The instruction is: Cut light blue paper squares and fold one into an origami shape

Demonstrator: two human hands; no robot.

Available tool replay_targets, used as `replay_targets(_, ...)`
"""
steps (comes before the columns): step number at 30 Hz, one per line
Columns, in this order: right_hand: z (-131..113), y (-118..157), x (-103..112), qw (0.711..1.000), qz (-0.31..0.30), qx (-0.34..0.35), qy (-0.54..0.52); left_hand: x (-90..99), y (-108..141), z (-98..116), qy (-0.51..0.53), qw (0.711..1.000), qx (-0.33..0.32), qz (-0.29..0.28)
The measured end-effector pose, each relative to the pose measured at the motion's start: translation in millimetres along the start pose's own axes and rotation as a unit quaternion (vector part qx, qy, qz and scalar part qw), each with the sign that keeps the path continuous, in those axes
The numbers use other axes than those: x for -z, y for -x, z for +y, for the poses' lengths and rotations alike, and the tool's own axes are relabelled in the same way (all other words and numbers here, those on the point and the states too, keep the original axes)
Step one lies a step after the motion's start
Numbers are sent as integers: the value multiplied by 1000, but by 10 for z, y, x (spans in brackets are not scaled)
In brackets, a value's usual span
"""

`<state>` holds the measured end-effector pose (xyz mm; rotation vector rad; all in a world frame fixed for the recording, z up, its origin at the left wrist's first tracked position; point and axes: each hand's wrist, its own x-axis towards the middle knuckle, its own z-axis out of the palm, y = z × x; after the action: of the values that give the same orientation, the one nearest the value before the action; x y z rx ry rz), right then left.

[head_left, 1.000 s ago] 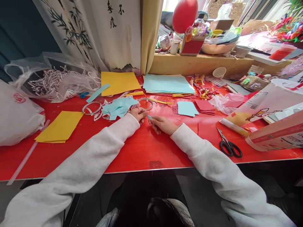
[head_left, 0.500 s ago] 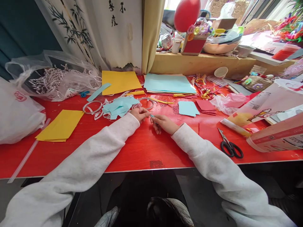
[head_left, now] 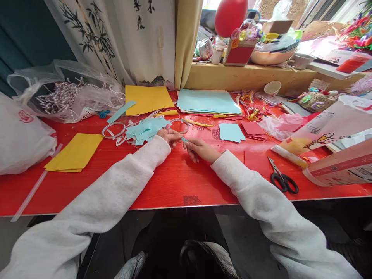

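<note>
A small light-blue piece of paper [head_left: 184,139], seemingly folded narrow, is pinched between both hands above the red table. My left hand [head_left: 169,136] grips its left end with thumb and forefinger. From the other side my right hand [head_left: 204,150] holds it, the lower fingers curled beneath. Most of the paper is hidden by the fingers. Just left of my left hand lies a loose heap of light-blue paper pieces [head_left: 147,130], between two rolls of tape [head_left: 180,121]. Beyond my right hand are a small blue paper stack [head_left: 231,132] and a red paper stack [head_left: 253,130].
Black-handled scissors [head_left: 283,182] lie right of my right sleeve. Yellow paper sheets [head_left: 76,152] and a white plastic bag [head_left: 24,139] are at the left. Large blue sheets [head_left: 207,102] lie at the back. Paper cups [head_left: 340,164] rest on their sides at the right.
Both hands have shifted slightly left, still pinching the blue paper. More of its edge shows between the fingers. The view has tilted a little; the other things lie as before.
</note>
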<state>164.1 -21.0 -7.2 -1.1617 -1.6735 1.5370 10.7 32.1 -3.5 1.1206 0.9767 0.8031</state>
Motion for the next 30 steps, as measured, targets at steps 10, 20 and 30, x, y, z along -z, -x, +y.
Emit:
replay_targets(10,117,-2,116,992,-40,-1,-121,38,14,25,-26,995,-37,-86)
replay_targets(20,91,4,91,994,-41,-25,-96,6,44,-41,-167,980,-112,6)
replay_targets(30,112,8,104,987,-110,-15,-113,-27,-43,-118,-196,973,-113,-39)
